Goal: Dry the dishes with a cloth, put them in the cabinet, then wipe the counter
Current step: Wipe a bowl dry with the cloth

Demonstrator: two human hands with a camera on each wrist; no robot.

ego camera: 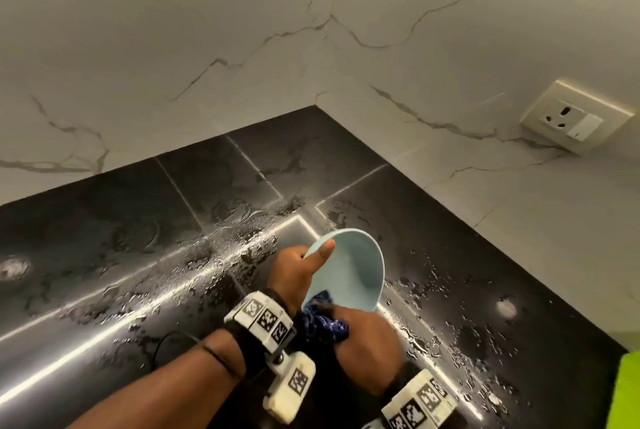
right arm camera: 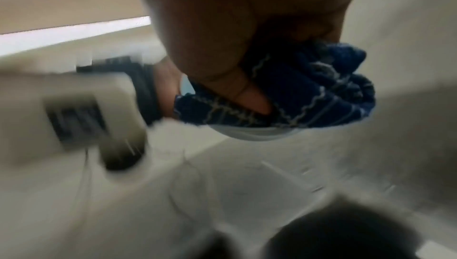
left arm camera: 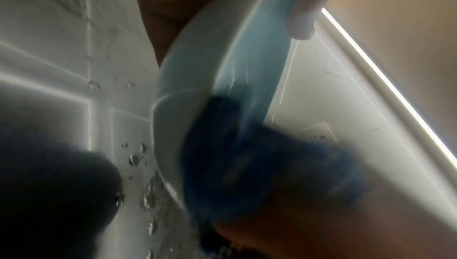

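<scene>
Desk (ego camera: pixel 104 238): black tiled surface in a corner of marble-look walls. Wet across the middle and right, with streaks and beads of water. Not yet wiped, by the look of it.

Left hand (ego camera: pixel 298 269): above the desk, centre. Fingers curled round the back of the plate, thumb laid on its upper rim. Wrist carries a tagged camera block.

Plate (ego camera: pixel 356 269): pale blue, held tilted on edge over the wet desk, face turned toward the right hand. In the left wrist view a faint wet streak seems to lie on the face near the cloth; blur prevents certainty.

Cloth (ego camera: pixel 325 324): dark blue with pale lines, bunched. Pressed against the lower part of the plate, wrapping over the bottom rim.

Right hand (ego camera: pixel 367 338): just below the plate, closed round the cloth. The right wrist view shows a thumb tucked into the folds.

Socket (ego camera: pixel 575 116): cream wall plate on the right wall, well apart from the work.

Green item (ego camera: pixel 628 390): at the right frame edge; too little shows to identify.

Progress, as judged: early. Drying of this plate is under way. No other dishes and no cabinet are in view, so the count of dishes left cannot be told. Storing and the desk wipe remain.
</scene>
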